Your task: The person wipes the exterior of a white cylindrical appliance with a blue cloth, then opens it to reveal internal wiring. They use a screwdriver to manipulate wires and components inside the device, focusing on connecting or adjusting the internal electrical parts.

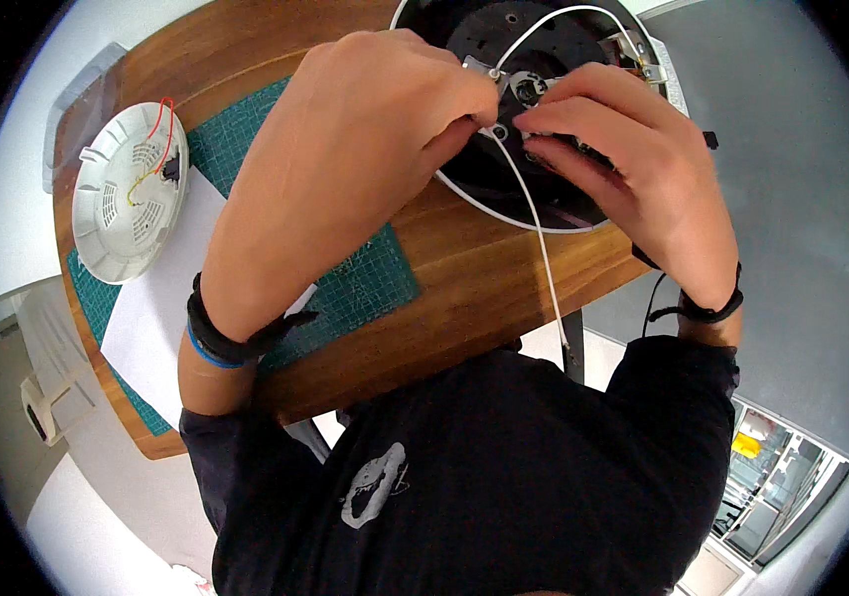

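A round black appliance base with a white rim (534,229) lies at the table's far edge, its inner parts exposed. Over its left side, my left hand (395,94) is closed in a pinch at the white cable (531,199). From those fingertips the cable hangs down past the table's near edge. Opposite, my right hand (643,149) bends over the inner parts, thumb and fingers close together; whatever they grip is hidden. A white wire (559,12) arcs over the black interior to metal terminals (651,73) on the right.
At the left, a white round vented cover (107,214) with red and yellow wires leans near a clear plastic tray (77,109). White paper (151,318) lies on a green cutting mat (370,283) on the wooden table (484,268). A grey surface (792,219) stands right.
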